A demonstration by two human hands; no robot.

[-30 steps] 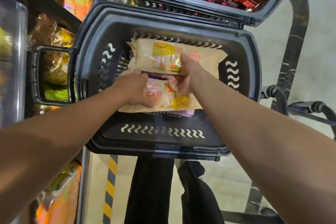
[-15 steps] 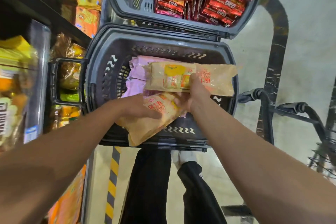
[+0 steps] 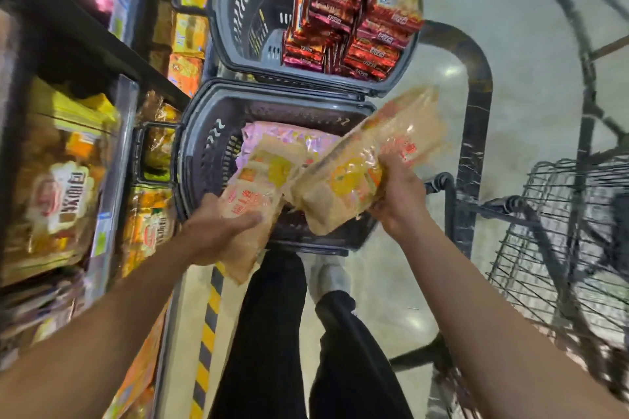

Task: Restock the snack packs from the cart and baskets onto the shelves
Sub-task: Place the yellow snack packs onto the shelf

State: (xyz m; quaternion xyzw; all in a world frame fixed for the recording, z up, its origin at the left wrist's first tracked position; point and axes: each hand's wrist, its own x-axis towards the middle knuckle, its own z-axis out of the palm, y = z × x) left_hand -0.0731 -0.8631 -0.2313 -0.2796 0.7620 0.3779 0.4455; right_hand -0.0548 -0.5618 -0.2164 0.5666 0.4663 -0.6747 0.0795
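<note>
The left hand (image 3: 218, 231) grips one tan snack pack (image 3: 253, 211). The right hand (image 3: 398, 197) grips another tan pack (image 3: 357, 173), both above the near basket (image 3: 200, 153).

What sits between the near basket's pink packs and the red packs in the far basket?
In the head view, only basket rims: the near basket back edge and the far basket front edge separate the pink packs from the red packs.

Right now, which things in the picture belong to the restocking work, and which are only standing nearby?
For the job:
- left hand gripping a beige pack
- right hand gripping a second beige pack
- near basket with pink packs
- far basket with red packs
- shelves

Standing nearby:
- wire cart
- striped floor tape
</note>
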